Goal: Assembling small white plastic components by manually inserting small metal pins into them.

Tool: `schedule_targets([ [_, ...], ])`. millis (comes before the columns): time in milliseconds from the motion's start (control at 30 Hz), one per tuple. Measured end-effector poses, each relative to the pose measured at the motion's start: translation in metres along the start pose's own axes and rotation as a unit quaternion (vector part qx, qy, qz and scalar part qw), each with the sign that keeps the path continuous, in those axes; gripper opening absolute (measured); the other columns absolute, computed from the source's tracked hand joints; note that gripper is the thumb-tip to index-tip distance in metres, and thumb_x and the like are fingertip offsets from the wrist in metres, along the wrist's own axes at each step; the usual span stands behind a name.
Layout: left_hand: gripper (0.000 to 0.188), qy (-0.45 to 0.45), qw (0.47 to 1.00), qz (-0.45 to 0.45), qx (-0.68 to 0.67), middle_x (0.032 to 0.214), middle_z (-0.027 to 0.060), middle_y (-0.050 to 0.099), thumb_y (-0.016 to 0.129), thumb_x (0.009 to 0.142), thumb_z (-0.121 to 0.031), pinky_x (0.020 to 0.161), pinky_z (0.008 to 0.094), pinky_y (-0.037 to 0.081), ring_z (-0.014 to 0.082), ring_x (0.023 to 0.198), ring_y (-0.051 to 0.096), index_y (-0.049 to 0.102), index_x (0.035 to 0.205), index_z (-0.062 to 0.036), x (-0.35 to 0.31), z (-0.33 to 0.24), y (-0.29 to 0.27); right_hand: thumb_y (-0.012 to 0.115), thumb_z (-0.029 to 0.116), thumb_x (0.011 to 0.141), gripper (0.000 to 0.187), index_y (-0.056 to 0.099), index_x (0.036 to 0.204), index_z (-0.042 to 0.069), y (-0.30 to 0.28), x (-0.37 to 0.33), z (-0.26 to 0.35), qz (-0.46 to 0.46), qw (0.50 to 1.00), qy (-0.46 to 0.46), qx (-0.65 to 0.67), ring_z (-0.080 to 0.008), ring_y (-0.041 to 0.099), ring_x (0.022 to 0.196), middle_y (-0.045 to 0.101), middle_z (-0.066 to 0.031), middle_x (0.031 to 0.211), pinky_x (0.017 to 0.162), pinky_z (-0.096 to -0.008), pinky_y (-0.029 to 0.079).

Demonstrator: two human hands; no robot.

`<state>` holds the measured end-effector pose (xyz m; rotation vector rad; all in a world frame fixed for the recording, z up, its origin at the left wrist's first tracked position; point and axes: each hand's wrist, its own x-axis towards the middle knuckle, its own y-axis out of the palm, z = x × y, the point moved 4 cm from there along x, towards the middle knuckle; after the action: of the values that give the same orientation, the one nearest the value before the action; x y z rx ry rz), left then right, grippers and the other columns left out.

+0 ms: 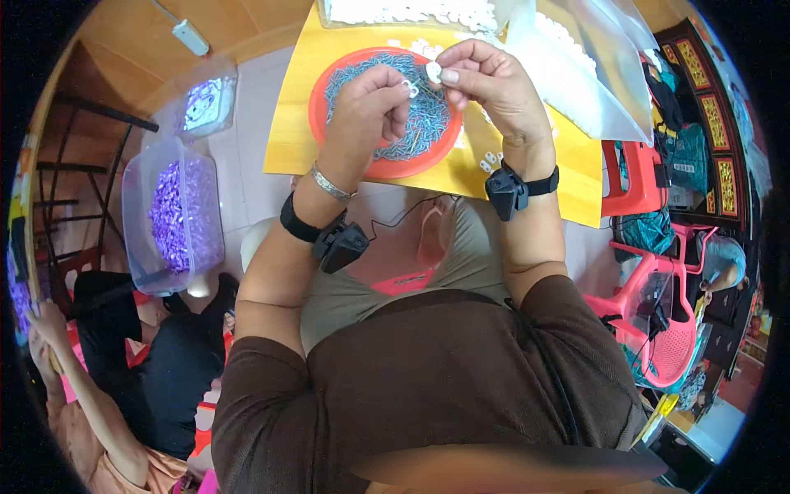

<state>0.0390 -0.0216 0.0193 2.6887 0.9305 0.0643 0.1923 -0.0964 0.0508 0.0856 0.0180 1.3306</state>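
Above a round red tray (411, 170) filled with grey-blue metal screws (429, 125), both my hands are raised close together. My left hand (368, 111) is closed, with a small white plastic piece (410, 88) pinched at its fingertips. Between the thumb and forefinger of my right hand (491, 86) is another small white plastic piece (434, 72), rounded in outline. The two pieces are a short way apart. Several loose white pieces (489, 161) lie on the yellow table (568, 185) to the right of the tray.
A clear bin of white pieces (411, 11) stands at the table's far side, and a clear plastic container (576, 90) at its right. To the left, a bin of purple pieces (177, 218) is on the floor. A person (156, 379) sits at lower left; pink chairs (658, 313) stand right.
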Motion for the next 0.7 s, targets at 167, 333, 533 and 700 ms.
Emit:
schedule_targets([
  [167,0.013,0.019,1.0,-0.004,-0.004,0.063,-0.0016,0.052,0.048,0.088,-0.017,0.046,0.0171,0.036,0.0062,0.051,0.049,0.052,0.08,-0.0084,0.003,0.001,-0.005,0.066,0.006,0.081,0.019,0.062,0.099,0.001,0.009,0.004,-0.009,0.014,1.0,0.006,-0.004,-0.0044,0.058,0.061,0.066,-0.0043,0.08,0.059,-0.0156,0.048],
  [333,0.011,0.029,0.999,-0.007,0.013,0.063,-0.0019,0.051,0.048,0.088,-0.015,0.047,0.0167,0.037,0.0056,0.052,0.048,0.052,0.081,-0.0083,0.005,0.006,-0.005,0.065,0.006,0.082,0.02,0.062,0.101,0.001,0.011,0.005,-0.009,0.015,1.0,-0.005,-0.002,-0.0047,0.058,0.063,0.066,-0.0042,0.08,0.06,-0.0158,0.048],
  [533,0.009,0.031,0.999,-0.014,-0.008,0.062,-0.0021,0.05,0.049,0.087,-0.013,0.046,0.0167,0.037,0.0053,0.053,0.047,0.052,0.08,-0.0082,0.006,0.011,-0.003,0.064,0.006,0.082,0.019,0.062,0.101,0.001,0.01,0.003,-0.007,-0.004,0.999,-0.018,-0.028,-0.0045,0.057,0.065,0.065,-0.0027,0.08,0.061,-0.0162,0.048],
  [700,0.009,0.026,0.999,-0.016,0.01,0.063,-0.0019,0.05,0.05,0.087,-0.013,0.047,0.0169,0.037,0.0057,0.052,0.047,0.052,0.081,-0.008,0.006,0.01,-0.003,0.065,0.008,0.082,0.02,0.062,0.101,0.001,0.011,0.003,-0.009,0.002,0.998,-0.031,-0.053,-0.0049,0.057,0.067,0.064,-0.0015,0.081,0.063,-0.0174,0.047],
])
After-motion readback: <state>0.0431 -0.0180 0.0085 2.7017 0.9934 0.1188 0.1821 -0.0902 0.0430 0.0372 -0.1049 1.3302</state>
